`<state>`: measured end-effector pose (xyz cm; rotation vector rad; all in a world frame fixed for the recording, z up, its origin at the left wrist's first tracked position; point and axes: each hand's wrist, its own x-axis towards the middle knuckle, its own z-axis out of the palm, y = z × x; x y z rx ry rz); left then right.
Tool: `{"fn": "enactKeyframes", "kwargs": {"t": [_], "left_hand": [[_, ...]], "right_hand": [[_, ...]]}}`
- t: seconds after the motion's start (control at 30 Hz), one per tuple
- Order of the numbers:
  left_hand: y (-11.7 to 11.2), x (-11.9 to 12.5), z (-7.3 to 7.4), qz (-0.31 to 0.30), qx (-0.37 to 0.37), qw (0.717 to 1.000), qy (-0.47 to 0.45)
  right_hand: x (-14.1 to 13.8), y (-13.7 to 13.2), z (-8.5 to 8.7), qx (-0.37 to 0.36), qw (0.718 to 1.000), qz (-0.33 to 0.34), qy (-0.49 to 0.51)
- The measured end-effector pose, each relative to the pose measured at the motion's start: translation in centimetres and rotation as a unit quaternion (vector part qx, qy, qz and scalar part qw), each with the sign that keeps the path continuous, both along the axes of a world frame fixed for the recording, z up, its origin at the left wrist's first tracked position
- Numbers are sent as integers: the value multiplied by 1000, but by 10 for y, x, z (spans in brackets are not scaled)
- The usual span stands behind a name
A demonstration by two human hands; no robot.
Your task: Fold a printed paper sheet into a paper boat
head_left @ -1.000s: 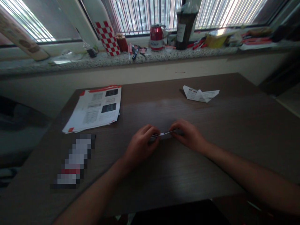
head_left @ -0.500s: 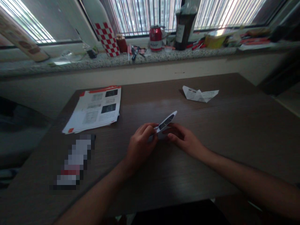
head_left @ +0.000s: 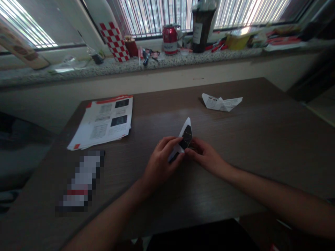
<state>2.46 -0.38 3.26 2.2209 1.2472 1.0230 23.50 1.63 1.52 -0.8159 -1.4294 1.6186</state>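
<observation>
A folded sheet of paper [head_left: 187, 134], white with dark printed patches, is held above the middle of the table with its point upward. My left hand [head_left: 164, 157] grips its left side, thumb and fingers closed on it. At its lower right edge, my right hand [head_left: 205, 153] pinches the paper between thumb and fingers. Some of the right fingertips are hidden behind the fold. Farther back on the right lies a folded paper boat [head_left: 222, 103] with printed text.
A stack of printed sheets [head_left: 102, 122] lies at the back left of the brown table [head_left: 251, 139]. A blurred-out rectangular object [head_left: 83, 179] is in front of it. On the stone windowsill [head_left: 167, 62] stand a red can [head_left: 170, 40], a dark bottle [head_left: 201, 31] and a checkered bottle [head_left: 114, 42].
The folded paper has turned from leaning right to nearly upright, showing more of its dark printed face. My right hand has closed on its edge. The view has shifted slightly.
</observation>
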Motion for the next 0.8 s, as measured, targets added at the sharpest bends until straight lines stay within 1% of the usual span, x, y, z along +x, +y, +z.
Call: {"fn": "enactKeyframes", "kwargs": {"t": [0.17,0.33,0.47,0.6,0.7,0.8], "left_hand": [[-1,0,2,2,-27,999,-19],[0,0,4,-23,-84,995,-55],[-1,-1,4,-23,-128,987,-92],[-2,-1,4,-25,-171,976,-131],[-2,-2,6,-30,-190,971,-143],[-2,-2,9,-28,-187,971,-148]], "right_hand": [[2,0,1,9,999,-3,-39],[2,2,-2,9,999,-9,-40],[1,0,-1,-33,999,2,0],[1,-2,3,-79,997,17,-2],[2,-2,5,-89,996,24,-10],[3,-2,4,-89,996,26,-9]]}}
